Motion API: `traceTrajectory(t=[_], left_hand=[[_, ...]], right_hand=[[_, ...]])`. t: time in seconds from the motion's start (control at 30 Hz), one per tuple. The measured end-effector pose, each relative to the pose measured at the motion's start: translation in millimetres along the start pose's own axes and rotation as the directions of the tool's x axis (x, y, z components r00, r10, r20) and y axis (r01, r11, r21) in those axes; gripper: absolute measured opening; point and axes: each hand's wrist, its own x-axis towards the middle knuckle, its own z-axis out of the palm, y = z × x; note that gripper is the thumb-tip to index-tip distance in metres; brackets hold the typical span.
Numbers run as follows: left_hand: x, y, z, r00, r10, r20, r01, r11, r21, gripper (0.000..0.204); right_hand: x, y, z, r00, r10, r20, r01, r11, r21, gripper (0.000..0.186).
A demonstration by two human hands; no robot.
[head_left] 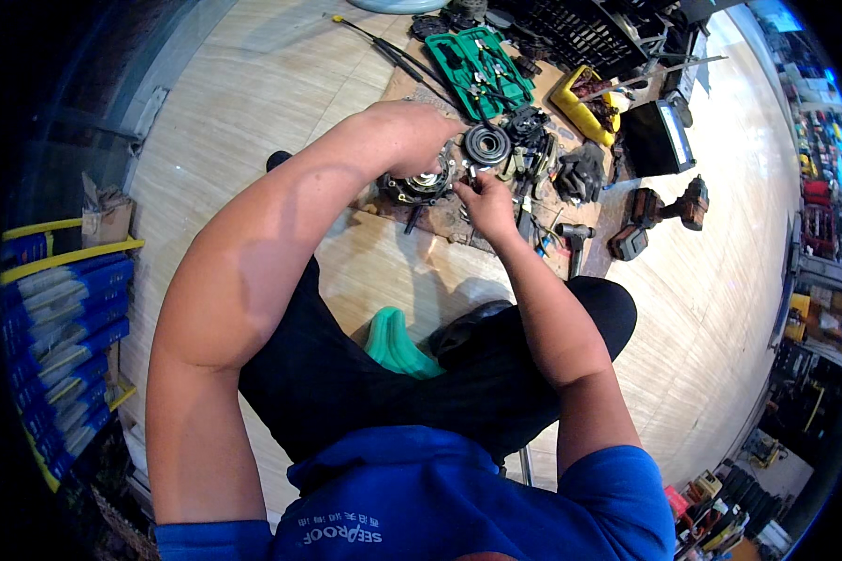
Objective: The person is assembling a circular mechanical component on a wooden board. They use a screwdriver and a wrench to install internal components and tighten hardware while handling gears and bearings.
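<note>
A round metal machine assembly [423, 187] with a dark, toothed-looking rim lies on the cardboard in front of me. My left hand [419, 136] reaches over its far side, fingers curled down against it and partly hidden. Just to the right, my right hand [486, 201] has thumb and forefinger pinched together by the assembly's edge. A small dark piece shows at those fingertips, too small to name. Beyond my right hand sits a dark ring-shaped part [486, 145] with a round centre, resembling a bearing or pulley.
Greasy parts and tools cover the cardboard [440, 222]. Behind are a green tool case [480, 73] and a yellow container [585, 101]. Rightward lie a black glove [581, 173], a hammer-shaped tool [575, 234] and cordless power tools [641, 210]. A green stool [398, 341] stands between my legs.
</note>
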Motion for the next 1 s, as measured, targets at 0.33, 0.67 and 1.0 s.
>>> traceTrajectory(t=[0.33,0.67,1.0], left_hand=[[1,-1,1,1.0,0.019,-0.012,-0.019,1.0,-0.003,0.062],[5,-6,7,1.0,0.004,-0.01,-0.004,1.0,0.002,0.064],[5,-4,4,1.0,0.003,-0.015,-0.003,1.0,0.004,0.061]], right_hand=[[-5,-16,-14,0.964,-0.264,0.038,0.265,0.935,-0.235,0.021],[-12,-30,-10,0.974,-0.225,0.009,0.224,0.96,-0.167,0.03],[-8,10,16,0.989,0.031,-0.143,0.027,0.922,0.385,0.028]])
